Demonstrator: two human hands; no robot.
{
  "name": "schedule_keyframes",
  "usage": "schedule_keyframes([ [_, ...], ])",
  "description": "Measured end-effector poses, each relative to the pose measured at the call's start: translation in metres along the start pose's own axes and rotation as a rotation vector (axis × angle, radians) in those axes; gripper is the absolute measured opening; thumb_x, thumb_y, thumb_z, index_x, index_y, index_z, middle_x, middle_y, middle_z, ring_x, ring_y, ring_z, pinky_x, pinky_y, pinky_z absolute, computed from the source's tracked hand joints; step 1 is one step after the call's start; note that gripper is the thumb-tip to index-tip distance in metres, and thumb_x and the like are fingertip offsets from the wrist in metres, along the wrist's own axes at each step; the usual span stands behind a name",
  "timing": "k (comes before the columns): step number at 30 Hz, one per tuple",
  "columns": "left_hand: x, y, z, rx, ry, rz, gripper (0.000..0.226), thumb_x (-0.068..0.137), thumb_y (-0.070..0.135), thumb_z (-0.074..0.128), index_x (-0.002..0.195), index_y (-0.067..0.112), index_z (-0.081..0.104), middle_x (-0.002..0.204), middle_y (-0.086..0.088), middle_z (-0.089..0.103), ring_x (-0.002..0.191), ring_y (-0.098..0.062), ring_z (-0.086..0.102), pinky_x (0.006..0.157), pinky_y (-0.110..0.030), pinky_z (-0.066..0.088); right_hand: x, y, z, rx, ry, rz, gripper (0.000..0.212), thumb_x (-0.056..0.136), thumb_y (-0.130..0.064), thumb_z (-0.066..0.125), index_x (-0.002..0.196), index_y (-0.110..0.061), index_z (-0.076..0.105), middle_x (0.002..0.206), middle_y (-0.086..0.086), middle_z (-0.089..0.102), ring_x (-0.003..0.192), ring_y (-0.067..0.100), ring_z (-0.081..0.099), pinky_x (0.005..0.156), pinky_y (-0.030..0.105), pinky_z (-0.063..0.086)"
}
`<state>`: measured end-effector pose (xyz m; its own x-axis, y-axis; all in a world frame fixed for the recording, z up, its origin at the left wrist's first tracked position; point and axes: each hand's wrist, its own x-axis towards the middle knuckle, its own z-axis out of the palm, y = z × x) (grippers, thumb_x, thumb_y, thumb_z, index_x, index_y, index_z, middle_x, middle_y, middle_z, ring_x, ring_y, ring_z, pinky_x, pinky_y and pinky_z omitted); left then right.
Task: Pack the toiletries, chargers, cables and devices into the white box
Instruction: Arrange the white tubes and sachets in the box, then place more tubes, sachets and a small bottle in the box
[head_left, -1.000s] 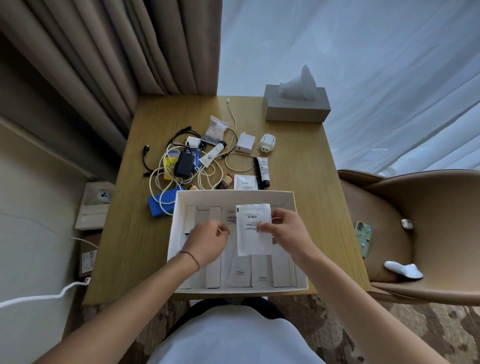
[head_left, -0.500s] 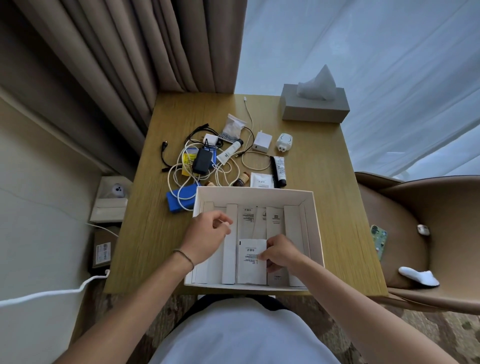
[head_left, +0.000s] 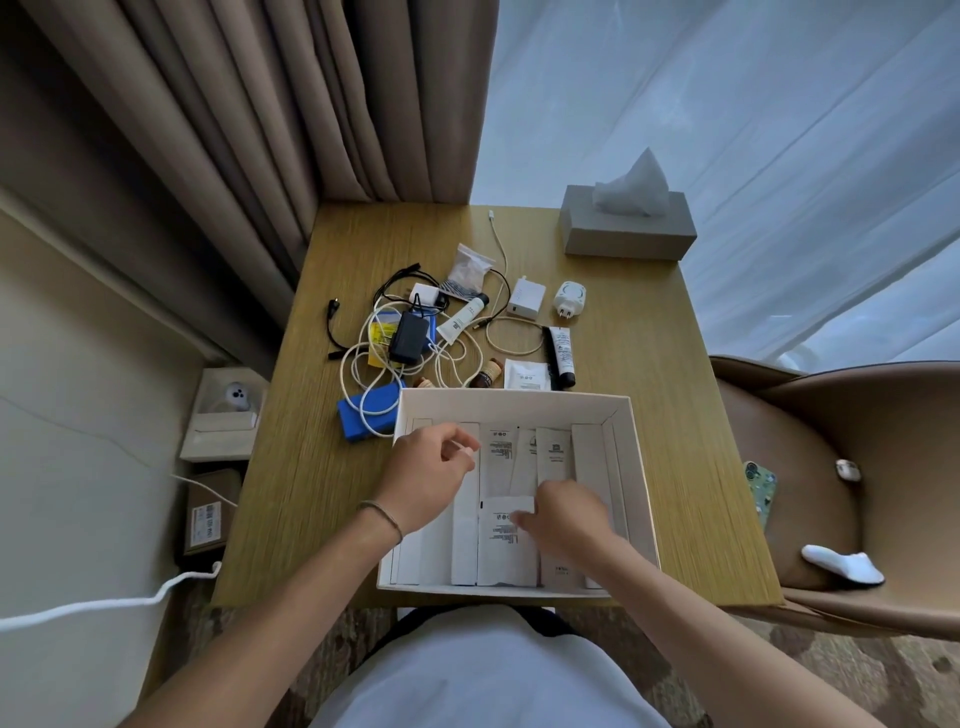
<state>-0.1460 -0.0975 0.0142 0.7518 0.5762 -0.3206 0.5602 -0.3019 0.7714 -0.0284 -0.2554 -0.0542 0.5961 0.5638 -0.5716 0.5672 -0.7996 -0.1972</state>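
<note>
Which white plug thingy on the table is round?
The round white travel adapter, with its prongs pointing toward the white box. It sits right of the square white charger, nearest the tissue box.

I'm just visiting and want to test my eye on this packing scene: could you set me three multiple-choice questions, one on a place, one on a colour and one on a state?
1. Where is the tissue box?
A. far right corner of the table
B. inside the white box
C. on the chair

2. What colour is the flat pouch under the white cable, left of the white box?
A. red
B. blue
C. green

3. What is the right hand doing?
A. hanging idle off the table
B. gripping the black charger
C. holding a white sachet inside the box

Answers: 1 A, it stands by the sheer curtain; 2 B, it is plainly blue; 3 C, its fingers lie on the sachet's top edge.
</note>
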Motion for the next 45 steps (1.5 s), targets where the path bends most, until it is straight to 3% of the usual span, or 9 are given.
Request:
schedule_keyframes([
  [3,0.008,0.006,-0.003,0.019,0.021,0.029,0.014,0.096,0.019,0.058,0.104,0.024,0.068,0.094,0.003,0.071,0.089,-0.011,0.068,0.077,-0.03,0.06,-0.006,-0.012,-0.034,0.081,0.075,-0.091,0.038,0.095,-0.047,0.059,0.072,-0.018,0.064,0.064,-0.004,0.063,0.056,0.012,0.056,0.05,0.026,0.048],
  [6,0.021,0.016,-0.006,0.054,0.046,0.057,0.015,0.097,0.021,0.057,0.109,0.025,0.065,0.098,0.006,0.069,0.091,-0.01,0.065,0.058,-0.009,0.051,-0.007,-0.022,-0.085,0.155,0.19,-0.158,0.027,0.095,-0.039,0.06,0.076,-0.02,0.067,0.074,-0.005,0.07,0.068,0.014,0.064,0.057,0.029,0.052],
  [8,0.031,0.024,-0.007,0.069,0.047,0.067,0.015,0.098,0.022,0.056,0.111,0.026,0.062,0.098,0.007,0.066,0.091,-0.011,0.064,0.051,-0.005,0.047,-0.004,-0.027,-0.116,0.201,0.24,-0.175,0.021,0.095,-0.036,0.059,0.081,-0.023,0.068,0.076,-0.005,0.071,0.072,0.016,0.065,0.059,0.029,0.051],
  [13,0.057,0.048,-0.012,0.118,0.103,0.138,0.016,0.095,0.019,0.057,0.107,0.025,0.065,0.099,0.005,0.069,0.088,-0.009,0.065,0.069,-0.025,0.058,0.022,-0.031,-0.164,0.249,0.285,-0.171,0.019,0.094,-0.03,0.058,0.094,-0.019,0.074,0.085,0.0,0.075,0.079,0.02,0.069,0.07,0.036,0.059],
  [20,0.087,0.054,-0.016,0.214,0.123,0.144,0.02,0.095,0.02,0.055,0.111,0.024,0.067,0.102,0.004,0.07,0.093,-0.012,0.064,0.082,-0.038,0.058,0.103,-0.023,-0.173,0.123,0.13,-0.22,0.016,0.091,-0.018,0.064,0.105,-0.019,0.073,0.108,0.001,0.074,0.095,0.019,0.069,0.085,0.039,0.06],
  [27,0.105,0.038,-0.019,0.282,0.128,0.114,0.016,0.094,0.022,0.054,0.103,0.031,0.065,0.094,0.01,0.065,0.088,-0.005,0.061,0.075,-0.03,0.058,0.169,-0.015,-0.149,-0.101,-0.011,-0.309,0.046,0.085,-0.008,0.067,0.129,-0.017,0.06,0.127,0.005,0.067,0.112,0.026,0.063,0.078,0.033,0.053],
  [35,0.113,0.029,-0.027,0.277,0.122,0.05,0.019,0.096,0.02,0.053,0.106,0.026,0.067,0.099,0.009,0.065,0.091,-0.004,0.061,0.078,-0.029,0.058,0.198,-0.015,-0.128,-0.202,-0.035,-0.348,0.052,0.08,-0.011,0.07,0.129,-0.018,0.054,0.117,0.011,0.065,0.105,0.029,0.061,0.081,0.039,0.056],
  [39,0.119,0.026,-0.03,0.28,0.135,0.034,0.019,0.097,0.018,0.053,0.108,0.026,0.068,0.1,0.008,0.065,0.091,-0.003,0.06,0.074,-0.02,0.054,0.205,-0.014,-0.125,-0.157,-0.029,-0.336,0.062,0.076,-0.012,0.072,0.134,-0.017,0.048,0.12,0.01,0.064,0.106,0.03,0.061,0.082,0.04,0.057],
  [45,0.128,0.023,-0.034,0.277,0.117,0.002,0.018,0.097,0.018,0.054,0.107,0.025,0.067,0.099,0.007,0.065,0.092,-0.004,0.06,0.075,-0.02,0.052,0.208,-0.012,-0.131,0.004,-0.145,-0.292,0.043,0.074,-0.014,0.084,0.115,-0.015,0.071,0.109,0.004,0.071,0.094,0.021,0.063,0.073,0.032,0.054],
])
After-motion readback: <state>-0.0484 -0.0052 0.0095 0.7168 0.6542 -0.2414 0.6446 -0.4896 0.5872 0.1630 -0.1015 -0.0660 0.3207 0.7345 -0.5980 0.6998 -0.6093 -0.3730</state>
